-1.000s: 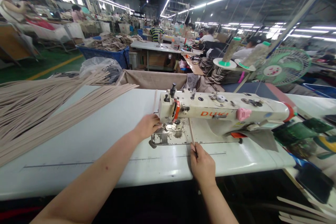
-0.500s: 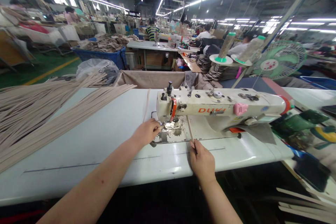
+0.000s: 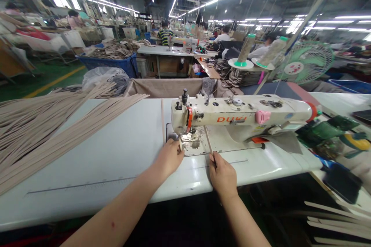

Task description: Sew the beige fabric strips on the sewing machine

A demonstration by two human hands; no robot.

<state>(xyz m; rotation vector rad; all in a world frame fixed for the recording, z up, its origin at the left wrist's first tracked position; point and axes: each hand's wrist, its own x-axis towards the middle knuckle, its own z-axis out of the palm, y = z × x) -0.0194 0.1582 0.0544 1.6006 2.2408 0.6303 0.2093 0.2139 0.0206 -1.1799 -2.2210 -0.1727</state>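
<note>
My right hand [image 3: 222, 173] is closed in a pinch on a narrow beige fabric strip [image 3: 208, 139]. From its fingertips the strip runs back across the bed of a white sewing machine [image 3: 237, 114] and under the machine's arm. Beside the needle area, at the bed's front left, my left hand [image 3: 169, 157] is closed, with a small beige piece of strip [image 3: 180, 146] showing at thumb and forefinger. Just behind that hand, a length of beige strip [image 3: 162, 119] lies across the tabletop; whether it joins the held piece is hidden.
A large bundle of beige strips [image 3: 72, 131] covers the left of the white table [image 3: 130, 139]. Thread cones [image 3: 245, 50] and a green fan [image 3: 304, 63] stand behind the machine. More strips [image 3: 336, 220] lie at lower right. People sit at machines farther back.
My left hand has moved slightly toward me and to the right, away from the needle area. The right hand keeps its pinch on the strip, and the view has shifted a little.
</note>
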